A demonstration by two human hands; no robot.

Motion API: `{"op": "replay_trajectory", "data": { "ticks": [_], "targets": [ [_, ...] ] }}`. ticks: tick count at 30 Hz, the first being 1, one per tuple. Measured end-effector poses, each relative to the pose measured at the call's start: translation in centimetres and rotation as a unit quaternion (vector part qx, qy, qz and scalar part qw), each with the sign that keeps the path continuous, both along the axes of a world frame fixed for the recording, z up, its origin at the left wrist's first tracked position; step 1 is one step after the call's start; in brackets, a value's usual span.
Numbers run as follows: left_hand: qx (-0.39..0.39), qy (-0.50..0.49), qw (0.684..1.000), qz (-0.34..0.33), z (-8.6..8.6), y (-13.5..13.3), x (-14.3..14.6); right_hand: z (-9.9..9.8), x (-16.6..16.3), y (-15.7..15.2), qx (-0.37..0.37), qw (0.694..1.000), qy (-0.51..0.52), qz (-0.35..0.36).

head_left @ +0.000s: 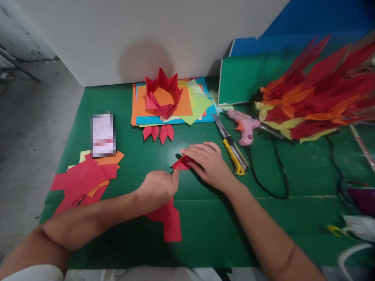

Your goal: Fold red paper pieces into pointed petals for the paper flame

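Tabletop (211, 230) | red fold (181, 164) crosswise, tip left | right grip (208, 160) pinches it, left grip (159, 185) curled

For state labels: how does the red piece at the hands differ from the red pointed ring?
The red piece is small and low; the red ring is larger and stands taller. The left hand and right hand are at the red piece; the red ring sits untouched on the paper stack. Both are red.

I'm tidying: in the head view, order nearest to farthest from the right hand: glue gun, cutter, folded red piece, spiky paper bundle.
1. Folded red piece, touching the right hand.
2. Cutter, right of the hand.
3. Glue gun, beyond the cutter.
4. Spiky paper bundle, far right.
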State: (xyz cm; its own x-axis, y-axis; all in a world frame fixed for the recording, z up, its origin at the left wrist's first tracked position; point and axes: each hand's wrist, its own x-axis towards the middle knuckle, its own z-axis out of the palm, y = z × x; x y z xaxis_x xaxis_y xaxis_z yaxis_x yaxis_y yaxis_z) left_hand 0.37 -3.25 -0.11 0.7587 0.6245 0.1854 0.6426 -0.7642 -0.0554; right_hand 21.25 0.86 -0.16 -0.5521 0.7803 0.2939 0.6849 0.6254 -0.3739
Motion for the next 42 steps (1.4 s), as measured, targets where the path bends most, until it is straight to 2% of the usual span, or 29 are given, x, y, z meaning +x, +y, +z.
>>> {"op": "replay_trajectory", "data": {
  "ticks": [6, 10, 14, 19, 24, 27, 35, 42],
  "targets": [
    [-0.031, -0.063, 0.997, 0.016, 0.2, 2.0, -0.4, -0.7, 0.3, -0.3, 0.007, 1.0, 0.014, -0.011],
    [-0.044, -0.069, 0.996, 0.02, 0.5, 3.3, -0.6, -0.4, 0.2, -0.8, -0.053, 0.997, 0.056, -0.012],
    [-0.076, -0.089, 0.993, 0.027, 0.5, 3.5, -0.5, 0.4, 0.2, -1.1, -0.117, 0.992, 0.038, 0.004],
    [-0.073, -0.083, 0.994, -0.008, 0.1, 3.5, -0.4, 0.6, 0.2, -0.9, -0.165, 0.985, 0.049, -0.017],
    [-0.052, -0.04, 0.998, -0.022, 0.1, 3.7, -0.4, 0.2, 0.0, -0.5, -0.13, 0.986, 0.084, -0.067],
    [-0.049, -0.019, 0.998, -0.031, 0.2, 3.7, -0.4, 0.1, 0.1, -0.3, -0.14, 0.982, 0.098, -0.081],
    [-0.069, -0.001, 0.997, -0.041, 0.4, 3.3, -0.4, -0.2, 0.1, -0.2, -0.147, 0.981, 0.103, -0.07],
    [-0.077, -0.036, 0.995, -0.043, 0.2, 3.2, -0.3, -0.6, -0.5, 0.0, -0.121, 0.982, 0.125, -0.079]
  ]
}}
